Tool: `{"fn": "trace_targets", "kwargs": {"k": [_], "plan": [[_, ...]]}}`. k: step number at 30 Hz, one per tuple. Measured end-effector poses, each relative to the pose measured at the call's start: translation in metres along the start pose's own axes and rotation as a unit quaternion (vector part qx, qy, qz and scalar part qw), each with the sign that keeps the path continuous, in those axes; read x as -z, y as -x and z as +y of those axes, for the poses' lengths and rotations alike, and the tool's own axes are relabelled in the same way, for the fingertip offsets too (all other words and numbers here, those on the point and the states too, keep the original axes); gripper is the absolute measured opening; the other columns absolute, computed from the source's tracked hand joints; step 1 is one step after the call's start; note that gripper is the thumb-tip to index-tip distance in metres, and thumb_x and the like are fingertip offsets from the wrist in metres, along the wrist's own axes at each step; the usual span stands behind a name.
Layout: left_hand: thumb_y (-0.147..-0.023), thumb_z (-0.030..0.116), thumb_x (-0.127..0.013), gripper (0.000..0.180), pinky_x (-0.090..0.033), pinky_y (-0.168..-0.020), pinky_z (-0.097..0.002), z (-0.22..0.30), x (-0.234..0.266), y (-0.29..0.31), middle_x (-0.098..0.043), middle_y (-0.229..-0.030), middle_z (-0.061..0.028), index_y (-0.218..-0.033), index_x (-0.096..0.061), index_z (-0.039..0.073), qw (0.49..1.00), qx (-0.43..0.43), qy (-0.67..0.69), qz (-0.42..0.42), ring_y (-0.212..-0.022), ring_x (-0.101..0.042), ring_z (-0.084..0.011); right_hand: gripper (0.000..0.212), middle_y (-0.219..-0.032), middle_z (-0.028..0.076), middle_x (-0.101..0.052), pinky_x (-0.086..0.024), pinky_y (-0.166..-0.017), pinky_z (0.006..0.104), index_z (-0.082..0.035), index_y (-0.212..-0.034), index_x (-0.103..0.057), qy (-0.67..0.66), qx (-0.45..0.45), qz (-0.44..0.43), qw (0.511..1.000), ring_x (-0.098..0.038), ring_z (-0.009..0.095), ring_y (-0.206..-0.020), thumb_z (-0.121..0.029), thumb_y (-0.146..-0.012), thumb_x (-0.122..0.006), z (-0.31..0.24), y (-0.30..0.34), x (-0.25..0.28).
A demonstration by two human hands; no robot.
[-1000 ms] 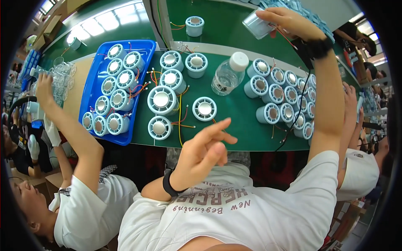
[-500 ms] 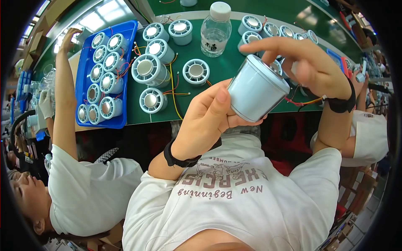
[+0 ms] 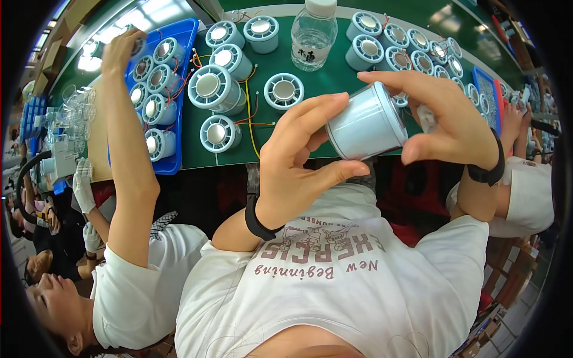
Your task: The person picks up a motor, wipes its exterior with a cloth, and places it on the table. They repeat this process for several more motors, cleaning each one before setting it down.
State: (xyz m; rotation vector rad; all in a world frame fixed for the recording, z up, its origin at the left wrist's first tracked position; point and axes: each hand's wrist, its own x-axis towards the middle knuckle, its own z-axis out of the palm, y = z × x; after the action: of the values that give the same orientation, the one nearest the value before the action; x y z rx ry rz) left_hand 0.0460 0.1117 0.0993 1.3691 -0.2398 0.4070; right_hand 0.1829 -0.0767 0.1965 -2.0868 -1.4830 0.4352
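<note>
A light-blue cylindrical housing (image 3: 364,122) with a glossy side is held tilted above the table's front edge. My left hand (image 3: 298,143) grips its left end, fingers over the top and thumb underneath. Around the right end curves my right hand (image 3: 450,119), index finger reaching over the top and thumb close to the rim. Tucked in that hand's bent fingers is a crumpled whitish piece (image 3: 426,118), its material unclear. Beyond my left hand stands another light-blue housing (image 3: 283,90), its spoked end with a silver disc facing up.
Several similar housings (image 3: 213,89) with thin wires stand left on the green table (image 3: 262,65), more at the right. A clear bottle (image 3: 314,36) stands behind. At left, a co-worker's arm (image 3: 131,137) reaches over a blue tray (image 3: 176,164) of housings. Another person sits at right.
The housing has been turned from upright toward its side. My right hand has come down around its right end, and my left fingers now lie over its top. The co-worker's arm has swung right over the tray.
</note>
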Motion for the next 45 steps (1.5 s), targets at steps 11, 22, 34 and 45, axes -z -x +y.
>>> {"fn": "trace_targets", "kwargs": {"k": [11,22,34,45], "plan": [[-0.073,-0.001,-0.077,0.048,-0.052,-0.085,-0.0362,-0.022,-0.004,0.011,-0.056,-0.119,-0.0134,-0.118,-0.065,0.009,0.939,-0.080,-0.333,0.027,-0.105,-0.060,-0.0287,0.057,-0.114,0.007,-0.060,-0.053,-0.067,0.0337,-0.006,-0.120,-0.057,0.140,-0.156,0.085,0.974,-0.066,0.025,-0.086,-0.024,-0.071,-0.080,0.039,0.002,-0.049],[-0.081,0.002,-0.071,0.037,-0.051,-0.085,-0.0360,-0.052,-0.011,0.014,-0.056,-0.118,-0.0156,-0.116,-0.064,0.007,0.944,0.004,-0.321,-0.068,-0.105,-0.059,-0.0300,0.057,-0.114,0.008,-0.056,-0.053,-0.063,0.0351,-0.008,-0.125,-0.054,0.255,-0.145,0.102,0.951,-0.068,0.025,-0.079,-0.028,-0.077,-0.076,0.057,-0.009,-0.053],[-0.081,0.003,-0.069,0.033,-0.051,-0.085,-0.0396,-0.043,-0.018,0.016,-0.057,-0.117,-0.0160,-0.114,-0.063,0.005,0.953,0.012,-0.294,-0.070,-0.103,-0.059,-0.0334,0.068,-0.126,0.023,-0.057,-0.045,-0.098,0.0320,-0.001,-0.136,-0.046,0.279,-0.197,0.006,0.940,-0.057,0.028,-0.115,-0.027,-0.079,-0.073,0.206,-0.152,0.076],[-0.081,-0.007,-0.068,0.048,-0.056,-0.079,-0.0325,-0.015,-0.008,0.010,-0.056,-0.125,-0.0167,-0.126,-0.057,0.004,0.967,0.011,-0.253,0.028,-0.100,-0.066,-0.0244,0.079,-0.116,0.009,-0.064,-0.050,-0.092,0.0335,-0.014,-0.135,-0.051,0.182,-0.160,-0.011,0.970,-0.061,0.022,-0.108,-0.008,-0.062,-0.081,0.191,-0.140,0.101]]}}
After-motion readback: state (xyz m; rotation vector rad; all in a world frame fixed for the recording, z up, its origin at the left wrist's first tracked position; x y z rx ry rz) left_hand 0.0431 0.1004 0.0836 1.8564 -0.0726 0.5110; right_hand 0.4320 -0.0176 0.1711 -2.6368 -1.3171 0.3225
